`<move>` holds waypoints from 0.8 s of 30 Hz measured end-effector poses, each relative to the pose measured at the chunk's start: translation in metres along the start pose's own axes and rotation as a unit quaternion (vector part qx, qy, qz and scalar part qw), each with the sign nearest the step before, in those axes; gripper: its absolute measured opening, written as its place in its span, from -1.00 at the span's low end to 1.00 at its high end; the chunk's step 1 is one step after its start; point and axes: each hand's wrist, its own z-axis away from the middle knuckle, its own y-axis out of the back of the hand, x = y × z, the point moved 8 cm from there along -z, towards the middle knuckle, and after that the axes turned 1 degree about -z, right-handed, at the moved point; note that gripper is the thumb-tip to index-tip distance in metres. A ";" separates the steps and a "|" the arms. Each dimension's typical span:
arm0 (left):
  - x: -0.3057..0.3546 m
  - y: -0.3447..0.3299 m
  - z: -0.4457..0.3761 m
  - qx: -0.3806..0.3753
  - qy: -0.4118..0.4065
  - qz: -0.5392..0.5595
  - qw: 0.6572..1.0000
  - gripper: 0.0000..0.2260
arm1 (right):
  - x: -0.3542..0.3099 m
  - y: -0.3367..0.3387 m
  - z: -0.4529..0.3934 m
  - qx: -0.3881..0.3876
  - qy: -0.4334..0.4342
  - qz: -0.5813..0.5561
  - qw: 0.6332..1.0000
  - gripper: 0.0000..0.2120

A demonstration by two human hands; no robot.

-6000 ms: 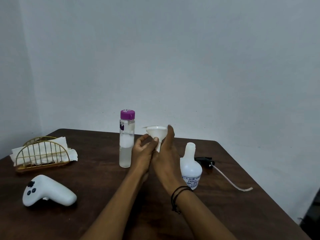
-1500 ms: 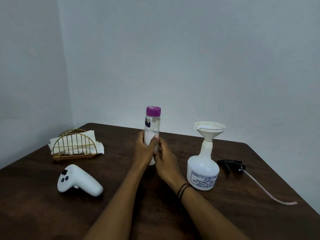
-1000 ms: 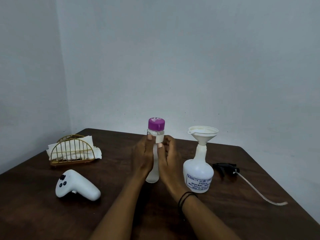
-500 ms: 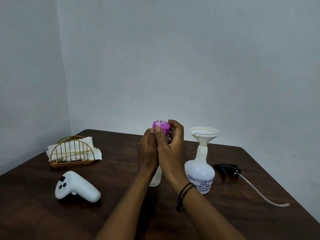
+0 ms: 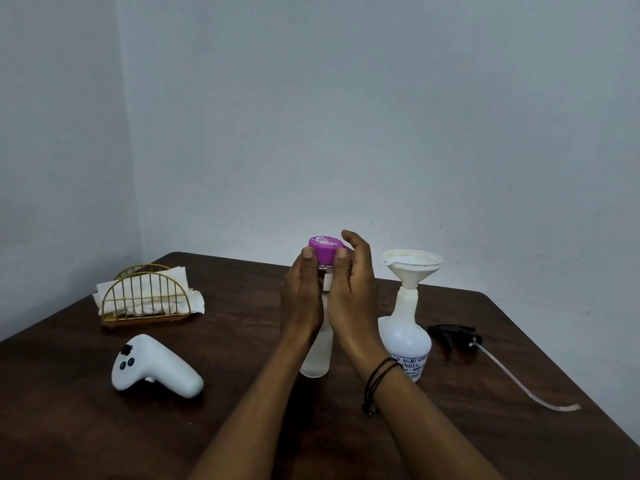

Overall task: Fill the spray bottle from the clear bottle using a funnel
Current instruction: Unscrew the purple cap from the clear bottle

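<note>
The clear bottle [image 5: 316, 358] stands upright at the table's middle, its purple cap [image 5: 323, 254] on top. My left hand [image 5: 302, 296] wraps the bottle's upper body from the left. My right hand [image 5: 351, 289] is at the cap, thumb and fingers curled around it. Most of the bottle's body is hidden behind both hands. To the right stands the white spray bottle [image 5: 405, 344] with a white funnel [image 5: 412, 271] seated in its neck. Its black spray head [image 5: 453, 334] with a long clear dip tube lies on the table further right.
A white handheld controller [image 5: 156, 372] lies on the dark wooden table [image 5: 86, 427] at the left. Behind it a gold wire holder [image 5: 145, 303] holds white napkins. The table's right edge runs diagonally close to the dip tube. A bare wall rises behind.
Earlier the funnel went into the spray bottle's neck. Both hands then took the clear bottle and drew it nearer, and my right hand climbed from its body to the purple cap.
</note>
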 end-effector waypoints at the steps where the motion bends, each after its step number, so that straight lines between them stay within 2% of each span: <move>1: 0.000 0.000 0.000 -0.002 0.002 -0.002 1.000 -0.42 | 0.000 -0.001 0.000 -0.004 0.001 0.002 1.000 -0.67; 5: -0.002 -0.001 0.000 -0.012 0.019 -0.017 1.000 -0.43 | -0.002 0.000 -0.002 0.005 -0.002 0.012 1.000 -0.52; 8: -0.001 0.000 0.000 -0.009 0.021 0.002 1.000 -0.35 | 0.000 0.003 -0.003 0.018 -0.013 -0.012 1.000 -0.57; 13: 0.001 -0.002 0.001 -0.006 0.029 -0.003 1.000 -0.35 | 0.002 0.001 0.001 -0.011 -0.020 -0.051 0.998 -0.71; 17: 0.003 -0.002 0.002 -0.021 0.028 -0.010 0.999 -0.48 | -0.002 0.005 -0.001 0.014 -0.007 0.011 1.000 -0.53; 19: 0.002 -0.002 0.002 -0.026 0.035 -0.002 0.999 -0.47 | -0.003 0.007 -0.001 0.021 -0.005 0.010 1.000 -0.55; 24: 0.002 -0.004 0.003 -0.026 0.035 0.024 0.999 -0.31 | -0.001 0.004 0.002 -0.002 -0.018 -0.032 0.999 -0.66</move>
